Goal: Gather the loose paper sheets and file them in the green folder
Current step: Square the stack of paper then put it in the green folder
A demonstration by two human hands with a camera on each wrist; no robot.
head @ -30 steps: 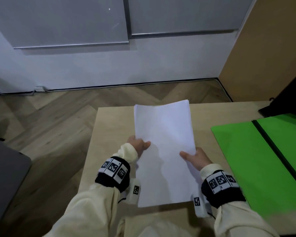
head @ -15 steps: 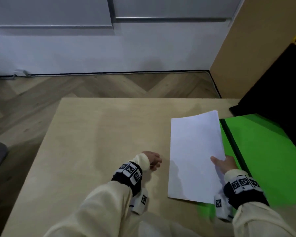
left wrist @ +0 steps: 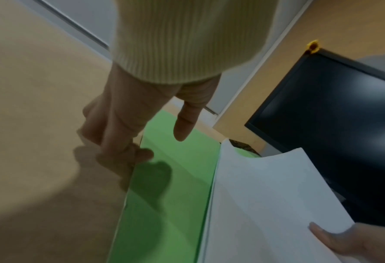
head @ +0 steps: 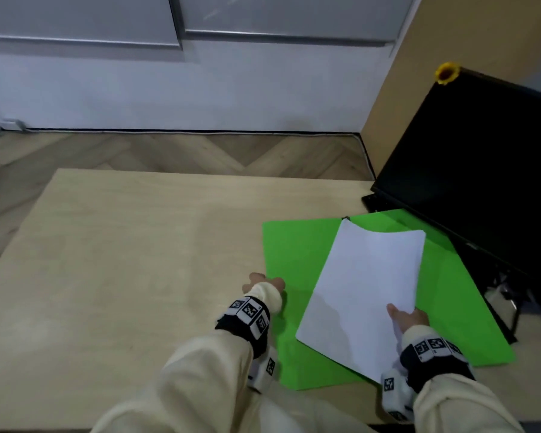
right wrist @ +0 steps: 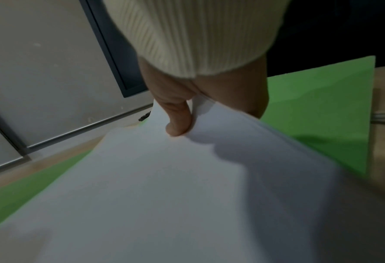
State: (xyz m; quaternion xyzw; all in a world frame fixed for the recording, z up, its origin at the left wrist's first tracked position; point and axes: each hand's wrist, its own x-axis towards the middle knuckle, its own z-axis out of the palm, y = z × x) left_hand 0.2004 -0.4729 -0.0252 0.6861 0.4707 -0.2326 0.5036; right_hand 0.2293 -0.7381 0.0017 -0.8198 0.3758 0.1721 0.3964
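Pale wooden table (head: pixel 122 260) over herringbone wood floor (head: pixel 169 151) fills our head view; the open green folder (head: pixel 289 251) lies at the table's right edge, beside a black monitor (head: pixel 469 170). Our left wrist view shows our left hand (left wrist: pixel 124 121), fingers loose, touching the folder's left edge. Our right wrist view shows our right hand (right wrist: pixel 187 99) pinching the white paper sheets (right wrist: pixel 164 195) above the folder.

My right hand (head: pixel 408 318) has carried the paper sheets (head: pixel 369 295) rightward, off the bare table (head: pixel 122 260) and over the open green folder (head: pixel 294 251). My left hand (head: pixel 263 282) let go of them and now touches the folder's left edge.
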